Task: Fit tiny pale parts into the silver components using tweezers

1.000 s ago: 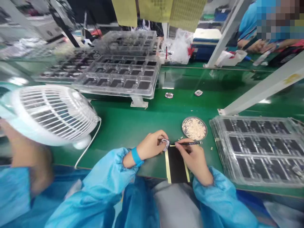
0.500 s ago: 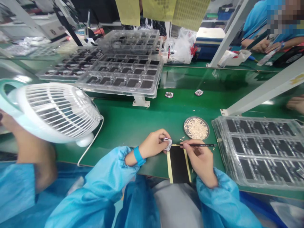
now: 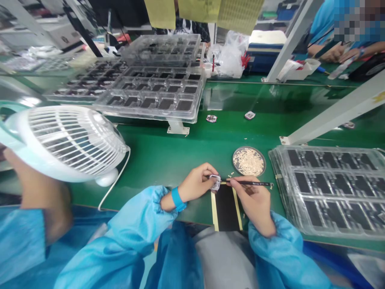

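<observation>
Between its thumb and fingers, my left hand [image 3: 197, 183] holds a small white-rimmed case part [image 3: 215, 182] above the top edge of a black mat [image 3: 226, 206] with yellow side strips. My right hand [image 3: 252, 200] is closed around a thin black tool [image 3: 254, 183], whose tip points left and reaches the case part's right edge. Whether the tip carries anything is too small to tell. Just beyond my right hand lies a round dish [image 3: 249, 161] of small pale pieces, with a few loose pieces beside it.
A white fan [image 3: 75, 142] stands at the left. Clear trays [image 3: 331, 192] are stacked at the right, more trays [image 3: 150, 100] on a raised shelf. Two small case parts [image 3: 211, 118] [image 3: 249, 115] lie farther back. A white post [image 3: 331, 108] slants at the right. Another person's hands show at upper right.
The case part in my left hand has shifted slightly right and turned a little. The tool's tip now meets its edge, where a gap showed before.
</observation>
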### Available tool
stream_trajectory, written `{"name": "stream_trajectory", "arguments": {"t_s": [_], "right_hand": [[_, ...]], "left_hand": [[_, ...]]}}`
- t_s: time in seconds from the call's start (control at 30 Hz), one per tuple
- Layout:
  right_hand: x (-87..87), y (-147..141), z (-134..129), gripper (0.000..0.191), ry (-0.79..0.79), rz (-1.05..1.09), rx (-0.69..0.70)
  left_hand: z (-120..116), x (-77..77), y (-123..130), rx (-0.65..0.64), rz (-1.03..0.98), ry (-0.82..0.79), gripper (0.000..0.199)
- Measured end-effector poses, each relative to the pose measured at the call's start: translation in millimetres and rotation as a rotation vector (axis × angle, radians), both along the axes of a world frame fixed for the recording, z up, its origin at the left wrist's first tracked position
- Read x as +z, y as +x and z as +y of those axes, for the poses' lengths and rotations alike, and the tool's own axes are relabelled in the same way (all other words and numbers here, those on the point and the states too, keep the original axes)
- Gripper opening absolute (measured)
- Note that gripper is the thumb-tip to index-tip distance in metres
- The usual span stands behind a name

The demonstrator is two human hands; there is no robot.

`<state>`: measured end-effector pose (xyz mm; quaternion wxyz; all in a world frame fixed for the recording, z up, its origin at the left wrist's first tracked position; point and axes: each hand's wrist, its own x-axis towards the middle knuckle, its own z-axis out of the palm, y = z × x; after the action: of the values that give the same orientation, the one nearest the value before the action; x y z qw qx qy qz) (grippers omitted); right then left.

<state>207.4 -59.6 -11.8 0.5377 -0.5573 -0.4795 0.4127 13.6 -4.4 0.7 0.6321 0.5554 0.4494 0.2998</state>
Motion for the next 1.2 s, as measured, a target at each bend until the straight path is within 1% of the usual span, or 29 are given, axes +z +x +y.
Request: {"name": "stream_trajectory", "arguments": {"t_s": [0.3, 0.53, 0.67, 0.8, 0.87, 0.93, 1.07, 1.1, 1.13, 1.2], "right_hand": [[2.1, -2.2, 0.6, 0.014, 0.012, -0.022, -0.005], [-0.1, -2.9, -0.2, 0.013, 0.032, -0.099, -0.006], [1.4, -2.4, -1.3, 0.009, 0.123, -0.219, 0.009], [4.5, -1.1, -2.3, 0.011, 0.251, -0.329, 0.106], [4.7, -1.0, -2.8, 0.013, 0.268, -0.310, 0.119], [3.9, -1.4, -3.1, 0.013, 0.268, -0.257, 0.103], [4.7, -1.3, -3.1, 0.008, 0.245, -0.132, 0.070], [7.3, -0.4, -3.5, 0.004, 0.236, -0.095, 0.067], [11.5, 0.9, -4.6, 0.006, 0.230, -0.052, 0.071], [25.5, 4.3, -9.2, 0.021, 0.220, 0.046, 0.101]], "left_hand": [[0.0, 2.6, 1.4, 0.006, 0.011, -0.015, 0.011], [-0.9, 4.0, 1.7, 0.018, -0.001, -0.018, 0.011], [-1.1, -0.5, 1.3, 0.028, -0.023, -0.006, 0.014], [-0.8, -7.3, 0.9, 0.029, -0.044, 0.009, 0.016], [-0.7, -8.4, 0.9, 0.031, -0.038, 0.014, 0.015], [-0.7, -7.9, 1.0, 0.038, -0.043, 0.013, 0.014], [-0.8, -4.6, 1.1, 0.040, -0.081, -0.021, 0.016], [-0.7, -4.0, 0.8, 0.039, -0.090, -0.026, 0.016], [-0.6, -3.7, 0.5, 0.037, -0.097, -0.026, 0.017], [0.0, -3.4, -0.5, 0.033, -0.099, -0.017, 0.018]]}}
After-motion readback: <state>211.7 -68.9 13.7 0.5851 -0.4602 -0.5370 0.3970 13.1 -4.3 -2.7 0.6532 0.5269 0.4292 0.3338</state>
